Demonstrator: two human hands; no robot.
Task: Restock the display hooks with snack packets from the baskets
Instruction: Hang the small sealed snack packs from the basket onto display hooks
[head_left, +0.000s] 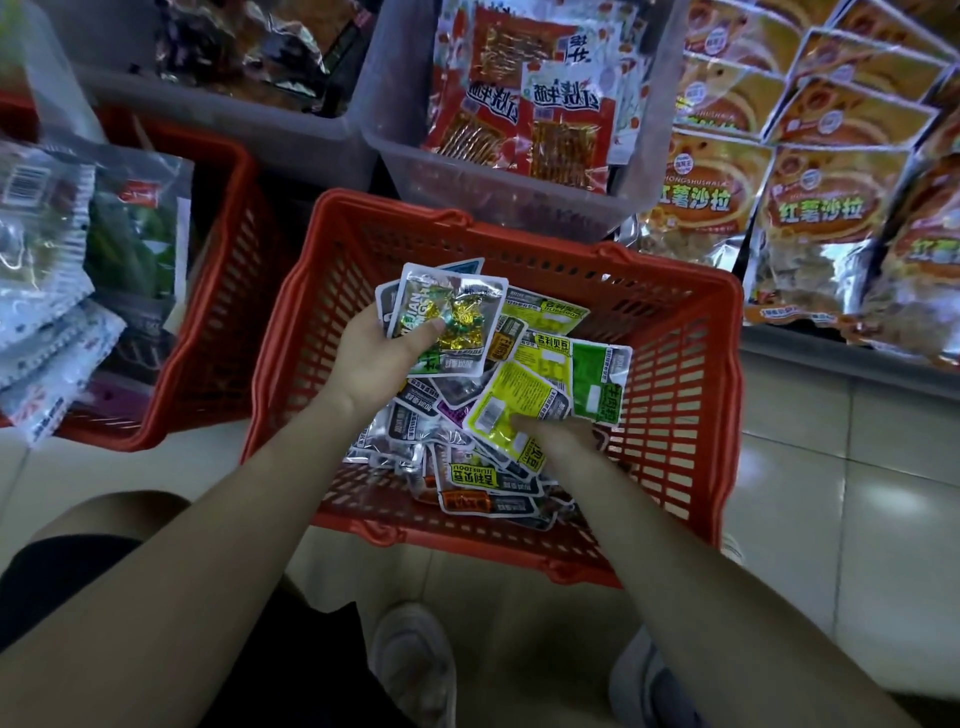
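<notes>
A red plastic basket stands on the floor in front of me, holding several small snack packets. My left hand grips a small stack of packets above the basket; the top one is a clear-and-silver packet showing gold and green wrapped sweets, with my thumb across its face. My right hand reaches into the pile lower right and pinches a yellow-green packet at its near edge. Most of its fingers are hidden under that packet.
A second red basket with clear bagged goods sits at left. Two translucent grey bins with red snack bags stand behind. Orange sweet-potato packets hang in rows at right. My shoes and knees show below on the tiled floor.
</notes>
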